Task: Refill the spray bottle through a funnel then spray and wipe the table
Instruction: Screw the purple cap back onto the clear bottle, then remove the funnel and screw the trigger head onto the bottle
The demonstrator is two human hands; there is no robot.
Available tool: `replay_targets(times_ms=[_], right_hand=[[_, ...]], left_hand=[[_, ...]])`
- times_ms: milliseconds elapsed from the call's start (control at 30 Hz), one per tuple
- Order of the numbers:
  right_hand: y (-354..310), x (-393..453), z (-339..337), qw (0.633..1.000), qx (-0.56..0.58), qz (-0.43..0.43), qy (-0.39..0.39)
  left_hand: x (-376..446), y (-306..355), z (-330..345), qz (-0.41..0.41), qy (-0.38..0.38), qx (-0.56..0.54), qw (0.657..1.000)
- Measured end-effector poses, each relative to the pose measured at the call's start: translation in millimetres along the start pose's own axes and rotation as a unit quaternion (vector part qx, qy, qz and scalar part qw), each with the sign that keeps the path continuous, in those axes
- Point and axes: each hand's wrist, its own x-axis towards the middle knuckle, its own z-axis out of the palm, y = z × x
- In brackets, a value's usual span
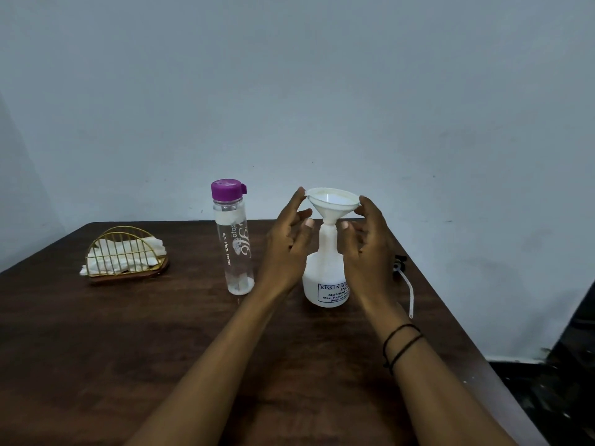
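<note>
Our left hand (283, 249) and right hand (367, 249), fingers spread, touch the funnel (333, 204) rim on the spray bottle (325, 281); the water bottle (233, 239) stands just left, the napkin holder (124, 255) farther left.

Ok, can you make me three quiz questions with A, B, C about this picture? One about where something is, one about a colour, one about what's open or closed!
1. Where is the white plastic funnel?
A. in the white spray bottle's neck
B. lying on the table
C. in the wire holder

2. What colour is the clear water bottle's cap?
A. green
B. purple
C. red

3. That cap is:
A. missing
B. flipped open
C. closed

Answers: 1 A, its spout sits in the neck, with the left hand and right hand at its rim. 2 B, the cap is purple. 3 C, the lid sits flat.
</note>
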Motion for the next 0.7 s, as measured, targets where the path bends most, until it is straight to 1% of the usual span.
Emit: replay_targets(times_ms=[100, 233, 367, 533, 700], right_hand=[[-3.8, 2.7, 0.4, 1.000, 0.010, -0.005, 0.010], [-14.3, 6.7, 0.2, 0.999, 0.043, -0.008, 0.025], [-29.7, 6.7, 1.4, 0.997, 0.067, -0.031, 0.036], [-40.5, -5.1, 9.2, 0.995, 0.092, -0.038, 0.003], [-41.2, -25.6, 26.4, 0.996, 0.058, -0.044, -0.060]], left_hand=[[3.1, 1.6, 0.6, 0.013, 0.006, -0.015, 1.000], [6.8, 9.9, -0.8, 0.064, 0.031, 0.011, 0.997], [8.5, 24.2, -5.8, 0.108, 0.095, 0.017, 0.990], [4.0, 29.9, -24.2, 0.113, 0.167, 0.033, 0.979], [-3.7, 15.5, -51.5, 0.105, 0.196, 0.054, 0.973]])
